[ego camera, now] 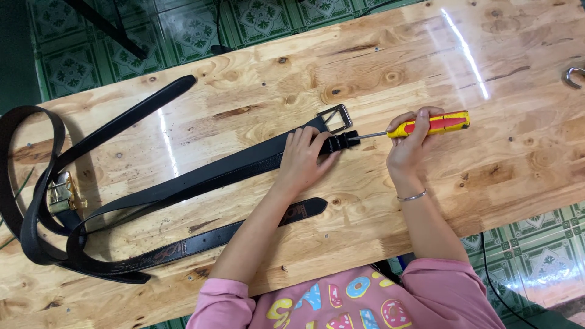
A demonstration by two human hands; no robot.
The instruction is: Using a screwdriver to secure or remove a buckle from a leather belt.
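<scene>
A black leather belt (pixel 201 176) lies across the wooden table (pixel 378 67), with a silver rectangular buckle (pixel 336 117) at its right end. My left hand (pixel 303 159) presses flat on the belt just left of the buckle. My right hand (pixel 411 143) grips a yellow-and-red screwdriver (pixel 429 125), held level. Its metal tip touches the belt's end beside the buckle.
A second black belt with a gold buckle (pixel 61 194) loops at the table's left end, and its tail (pixel 244 228) runs under my left forearm. A metal hook (pixel 573 76) sits at the right edge. Green patterned floor tiles (pixel 201 24) lie beyond the table.
</scene>
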